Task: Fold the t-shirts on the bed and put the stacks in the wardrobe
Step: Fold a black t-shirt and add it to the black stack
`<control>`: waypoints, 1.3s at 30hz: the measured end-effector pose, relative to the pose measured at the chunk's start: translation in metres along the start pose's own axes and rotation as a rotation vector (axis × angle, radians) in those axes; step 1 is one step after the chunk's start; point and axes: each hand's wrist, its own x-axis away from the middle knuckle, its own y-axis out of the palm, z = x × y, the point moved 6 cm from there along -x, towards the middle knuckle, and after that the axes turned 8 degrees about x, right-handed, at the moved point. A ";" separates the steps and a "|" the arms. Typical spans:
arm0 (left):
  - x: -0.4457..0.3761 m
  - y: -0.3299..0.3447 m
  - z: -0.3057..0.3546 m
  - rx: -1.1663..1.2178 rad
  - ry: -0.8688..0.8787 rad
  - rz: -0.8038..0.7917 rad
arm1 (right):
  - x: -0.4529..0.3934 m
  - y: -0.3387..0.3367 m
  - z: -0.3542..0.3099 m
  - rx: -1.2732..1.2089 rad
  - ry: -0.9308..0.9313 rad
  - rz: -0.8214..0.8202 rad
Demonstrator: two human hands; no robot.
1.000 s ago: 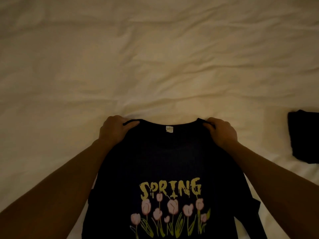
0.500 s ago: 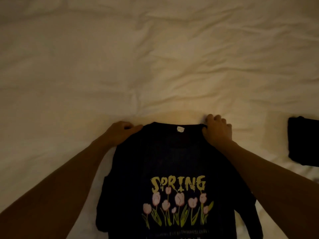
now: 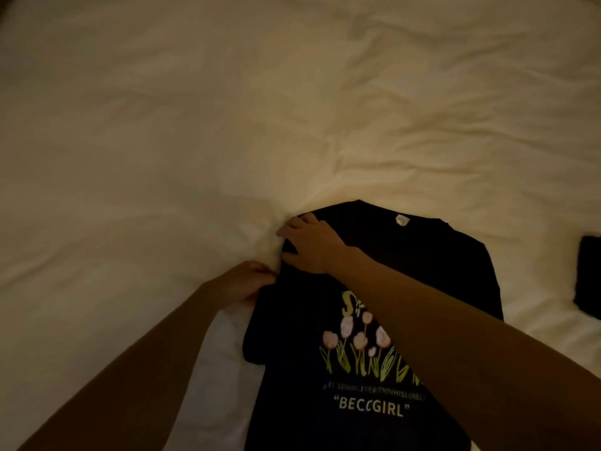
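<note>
Pretty dim, warm light here, and basically the whole view is a bed covered in a rumpled cream-white cotton sheet [image 3: 227, 125], creases running everywhere, brightest just above the shirt's collar. Nothing of the room past the bedding is visible.

The black cotton t-shirt with the pink tulip print [image 3: 406, 271] lies front side up on the sheet, lower middle to right of the view, collar pointing away from the person. There's a small white neck tag [image 3: 402, 220] inside the collar. The print has pink tulips on yellow-green stems, a yellow letter partly hidden by the forearm, and "BECCGIRL" in pale letters underneath; the small line above that is too blurry to read.

The right hand [image 3: 312, 244] reaches across the shirt to the left-hand shoulder, fingers spread out and lying flat on the cloth at its edge. The left hand [image 3: 244, 284] sits just below it at the sleeve edge, fingers curled in and pinching the fabric there.

Over at the right edge there's a folded dark garment [image 3: 590, 275] lying on the sheet, apart from the shirt and partly cut off.
</note>
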 end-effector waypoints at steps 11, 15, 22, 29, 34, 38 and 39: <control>0.027 -0.046 -0.032 0.315 0.293 0.349 | 0.003 0.005 -0.013 0.320 0.070 -0.205; 0.054 -0.075 -0.020 0.248 0.462 0.586 | -0.001 0.000 -0.019 0.372 0.149 -0.178; 0.083 -0.114 -0.016 0.262 0.684 0.907 | -0.016 -0.006 -0.042 0.159 0.125 -0.096; 0.057 -0.108 -0.081 0.448 0.288 0.473 | -0.028 0.004 -0.051 0.078 0.144 -0.122; 0.072 -0.127 -0.067 0.418 0.510 0.608 | -0.043 -0.016 -0.057 -0.024 0.108 0.119; 0.083 -0.136 -0.075 0.289 0.518 0.821 | -0.053 -0.027 -0.063 -0.197 0.139 0.217; 0.083 -0.135 -0.080 0.246 0.477 0.849 | -0.055 -0.025 -0.065 -0.189 0.140 0.194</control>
